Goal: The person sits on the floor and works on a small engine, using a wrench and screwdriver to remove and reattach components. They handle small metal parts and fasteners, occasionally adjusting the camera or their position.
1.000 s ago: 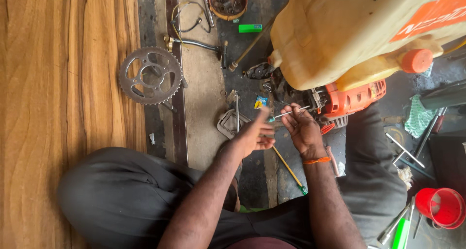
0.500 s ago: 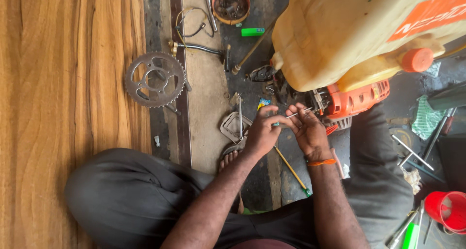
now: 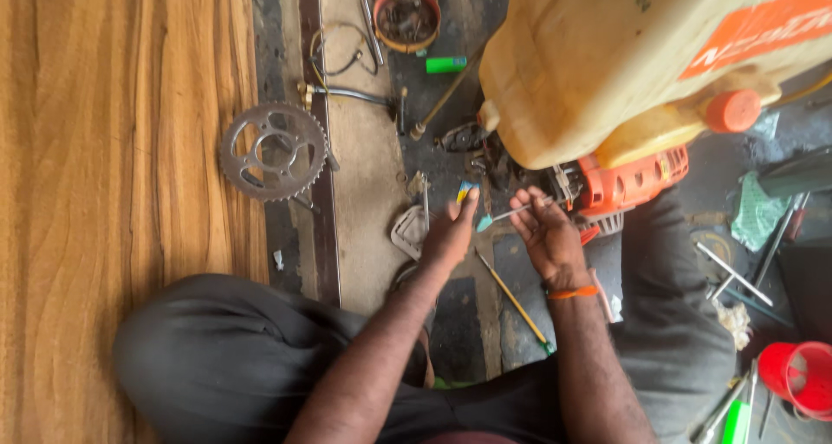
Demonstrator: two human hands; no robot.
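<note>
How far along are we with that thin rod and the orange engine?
Done: parts like the sprocket already lie loose on the floor. In hand: left hand and right hand hold a thin rod between them. Left: the rod is not yet in the orange engine.

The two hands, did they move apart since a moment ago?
Yes. Against the orange engine, the left hand has drawn leftward, away from the right hand, which stays beside the engine holding the thin tool.
</note>
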